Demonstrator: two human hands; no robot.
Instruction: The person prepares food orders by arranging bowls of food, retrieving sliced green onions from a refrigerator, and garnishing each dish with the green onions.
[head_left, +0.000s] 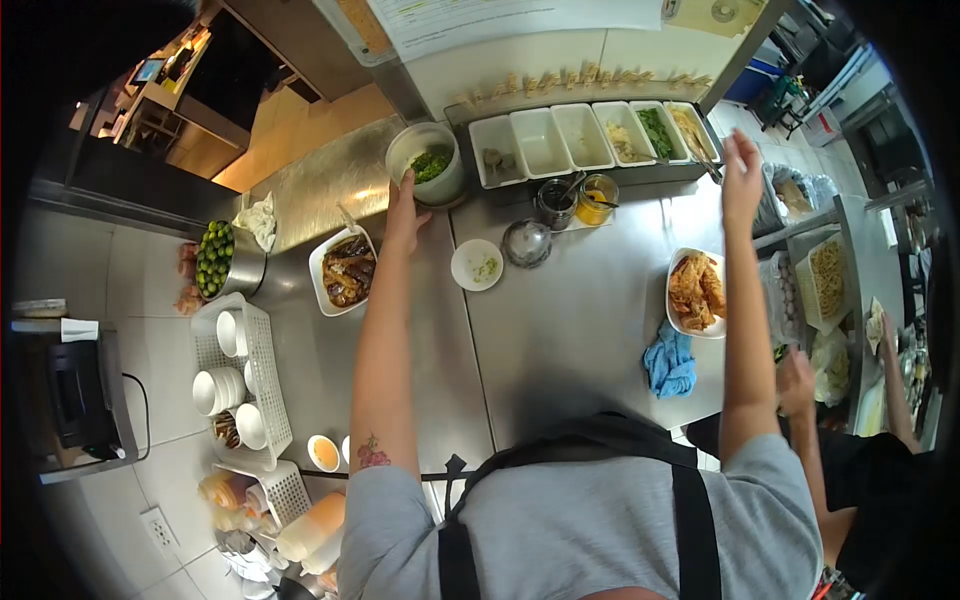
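Observation:
My left hand is at the near side of a round white tub, its fingers and thumb against the wall. Chopped green herbs lie inside the tub. My right hand is raised beside the right end of the topping rack, near the metal tongs. Its fingers are too small and blurred to show whether they hold anything. A small white bowl with bits of chopped green stands mid-counter. Fried chicken fills a white bowl below my right hand. A dark braised dish sits in another bowl, left of my left forearm.
Several white containers of toppings line the back. Two jars, one dark and one yellow, stand before them. A blue cloth lies at right. A pot of green fruit stands left. A co-worker's hand is at far right.

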